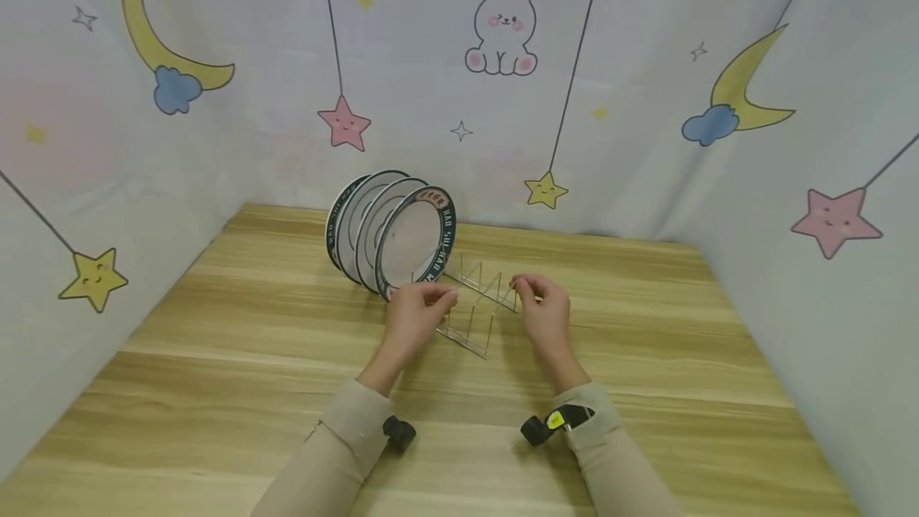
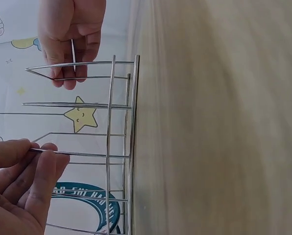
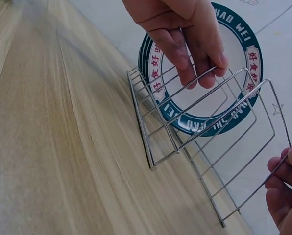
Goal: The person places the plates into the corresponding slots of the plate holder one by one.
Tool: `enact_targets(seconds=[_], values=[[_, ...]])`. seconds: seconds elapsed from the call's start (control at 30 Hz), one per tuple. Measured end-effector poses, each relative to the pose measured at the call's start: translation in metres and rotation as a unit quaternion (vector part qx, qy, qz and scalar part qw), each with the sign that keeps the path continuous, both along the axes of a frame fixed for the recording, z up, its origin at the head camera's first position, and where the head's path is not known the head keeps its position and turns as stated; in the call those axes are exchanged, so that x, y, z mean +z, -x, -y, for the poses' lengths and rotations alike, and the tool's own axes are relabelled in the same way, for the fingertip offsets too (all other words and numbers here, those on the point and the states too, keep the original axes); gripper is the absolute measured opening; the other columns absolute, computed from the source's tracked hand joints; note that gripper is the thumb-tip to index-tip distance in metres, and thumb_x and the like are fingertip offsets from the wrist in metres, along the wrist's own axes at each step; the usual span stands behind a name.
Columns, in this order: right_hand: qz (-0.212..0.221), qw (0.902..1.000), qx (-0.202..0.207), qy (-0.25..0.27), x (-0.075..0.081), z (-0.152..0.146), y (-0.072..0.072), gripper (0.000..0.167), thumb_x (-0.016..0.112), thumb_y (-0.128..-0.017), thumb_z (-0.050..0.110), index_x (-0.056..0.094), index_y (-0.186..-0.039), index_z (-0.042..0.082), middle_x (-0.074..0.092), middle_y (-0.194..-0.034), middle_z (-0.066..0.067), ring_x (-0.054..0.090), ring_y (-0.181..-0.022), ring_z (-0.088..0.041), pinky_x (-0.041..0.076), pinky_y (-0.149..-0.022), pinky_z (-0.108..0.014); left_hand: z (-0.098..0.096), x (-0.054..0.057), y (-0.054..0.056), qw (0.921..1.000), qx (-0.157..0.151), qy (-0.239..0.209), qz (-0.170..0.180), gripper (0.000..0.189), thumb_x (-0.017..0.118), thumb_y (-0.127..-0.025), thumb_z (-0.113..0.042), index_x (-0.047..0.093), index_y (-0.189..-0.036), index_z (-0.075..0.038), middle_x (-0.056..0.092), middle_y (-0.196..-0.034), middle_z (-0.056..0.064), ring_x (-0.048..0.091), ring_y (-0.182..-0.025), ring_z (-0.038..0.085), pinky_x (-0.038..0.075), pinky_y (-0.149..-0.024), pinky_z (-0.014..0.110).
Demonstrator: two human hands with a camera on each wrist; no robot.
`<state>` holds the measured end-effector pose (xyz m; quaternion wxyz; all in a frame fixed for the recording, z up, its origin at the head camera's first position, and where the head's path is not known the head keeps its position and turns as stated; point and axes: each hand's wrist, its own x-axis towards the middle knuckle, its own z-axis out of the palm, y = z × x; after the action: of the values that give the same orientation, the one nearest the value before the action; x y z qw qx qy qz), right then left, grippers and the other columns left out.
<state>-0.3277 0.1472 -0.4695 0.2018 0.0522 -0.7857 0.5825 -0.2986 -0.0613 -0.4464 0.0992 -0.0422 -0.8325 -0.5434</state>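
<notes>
A metal wire dish rack (image 1: 470, 335) stands on the table, with several plates (image 1: 412, 242) upright in its far left part. The plates are white with a dark green rim and lettering; the front one (image 3: 234, 44) shows most fully in the right wrist view. My left hand (image 1: 416, 313) pinches a wire divider near the rack's middle, just in front of the nearest plate. At the rack's right end, my right hand (image 1: 546, 308) pinches the top of the end wire between thumb and fingers. In the left wrist view, bare dividers (image 2: 77, 104) stand between the two hands.
The wood-grain table (image 1: 646, 341) spreads around the rack. White fabric walls (image 1: 617, 206) printed with stars, moons and a rabbit enclose its back and sides. A dark camera (image 1: 399, 433) is strapped to the left wrist, another (image 1: 534, 430) to the right.
</notes>
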Motion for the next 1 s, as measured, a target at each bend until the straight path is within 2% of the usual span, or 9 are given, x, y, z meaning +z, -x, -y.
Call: enact_targets(seconds=[0.2, 0.43, 0.63, 0.77, 1.0], values=[[0.007, 1.0, 0.005, 0.004, 0.001, -0.001, -0.002, 0.017, 0.061, -0.099, 0.013, 0.073, -0.097, 0.002, 0.072, -0.094, -0.011, 0.067, -0.092, -0.02, 0.053, -0.072, -0.022, 0.0, 0.001, 0.001, 0.9999, -0.004, 0.006, -0.012, 0.013, 0.071, -0.093, -0.017, 0.077, -0.096, -0.006, 0.073, -0.083, 0.006, 0.07, -0.068, 0.021, 0.058, -0.06, 0.027], [0.01, 0.9999, 0.005, 0.008, 0.001, -0.003, -0.005, 0.02, 0.061, -0.1, 0.016, 0.072, -0.099, -0.001, 0.072, -0.093, -0.008, 0.066, -0.092, -0.02, 0.052, -0.072, -0.024, 0.0, 0.004, 0.001, 0.9998, -0.001, 0.005, -0.017, 0.012, 0.072, -0.092, -0.016, 0.078, -0.095, -0.006, 0.073, -0.078, 0.004, 0.068, -0.063, 0.019, 0.056, -0.06, 0.028], [0.015, 0.9999, 0.006, 0.006, 0.0, -0.004, -0.009, 0.018, 0.062, -0.099, 0.015, 0.072, -0.096, 0.001, 0.071, -0.091, -0.008, 0.066, -0.092, -0.024, 0.052, -0.07, -0.023, 0.002, 0.005, 0.001, 0.9999, -0.004, -0.01, -0.011, 0.012, 0.072, -0.092, -0.015, 0.077, -0.096, -0.005, 0.073, -0.083, 0.006, 0.07, -0.066, 0.022, 0.058, -0.06, 0.027], [0.016, 0.9999, 0.002, -0.003, -0.002, -0.004, -0.013, 0.016, 0.063, -0.098, 0.014, 0.073, -0.096, 0.001, 0.071, -0.089, -0.007, 0.067, -0.09, -0.023, 0.052, -0.069, -0.022, 0.003, 0.004, 0.0, 0.9996, -0.012, -0.025, -0.006, 0.013, 0.071, -0.092, -0.013, 0.077, -0.098, -0.003, 0.073, -0.085, 0.01, 0.07, -0.069, 0.026, 0.059, -0.06, 0.026], [-0.002, 0.9995, 0.008, -0.029, -0.006, -0.005, -0.022, 0.015, 0.064, -0.097, 0.013, 0.072, -0.094, 0.001, 0.072, -0.087, -0.005, 0.067, -0.086, -0.018, 0.054, -0.066, -0.022, 0.006, 0.004, -0.001, 0.9997, -0.008, -0.023, -0.003, 0.012, 0.072, -0.092, -0.013, 0.077, -0.097, -0.003, 0.073, -0.085, 0.011, 0.069, -0.066, 0.022, 0.058, -0.059, 0.025]])
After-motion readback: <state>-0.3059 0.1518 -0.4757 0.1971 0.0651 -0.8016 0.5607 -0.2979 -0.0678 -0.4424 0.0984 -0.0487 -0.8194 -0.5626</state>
